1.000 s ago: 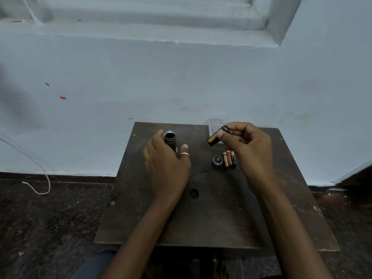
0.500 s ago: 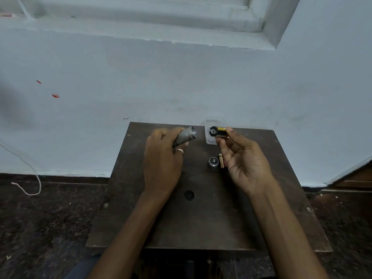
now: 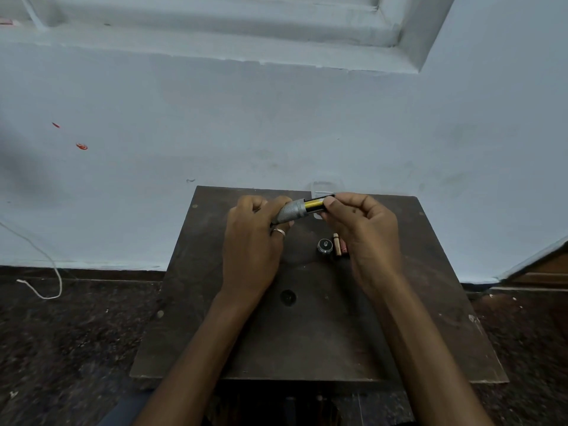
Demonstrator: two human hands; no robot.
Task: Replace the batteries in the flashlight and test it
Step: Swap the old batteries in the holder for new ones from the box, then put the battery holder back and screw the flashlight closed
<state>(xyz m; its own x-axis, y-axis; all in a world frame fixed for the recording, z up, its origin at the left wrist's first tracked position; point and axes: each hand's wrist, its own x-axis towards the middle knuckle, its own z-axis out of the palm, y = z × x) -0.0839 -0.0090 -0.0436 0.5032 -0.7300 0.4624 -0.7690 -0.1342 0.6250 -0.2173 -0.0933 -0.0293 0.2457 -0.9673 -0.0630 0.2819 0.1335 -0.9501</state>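
Note:
My left hand [image 3: 252, 241] grips the silver knurled flashlight body [image 3: 292, 210], tilted with its open end pointing right. My right hand [image 3: 362, 232] pinches a black battery holder [image 3: 316, 205] with a yellow battery in it, and its left end sits partly inside the flashlight's open end. On the dark wooden table [image 3: 307, 333], just below my right hand, lie the round black end cap [image 3: 325, 246] and loose batteries [image 3: 338, 245], partly hidden by my right hand.
A clear plastic packet [image 3: 319, 189] lies at the table's far edge against the pale blue wall. A dark hole [image 3: 288, 297] marks the table's middle. A white cord [image 3: 46, 272] trails on the dark floor to the left.
My left hand lifted the flashlight body off the table and tilted it. My right hand brought the battery holder to its open end and slid it partly in.

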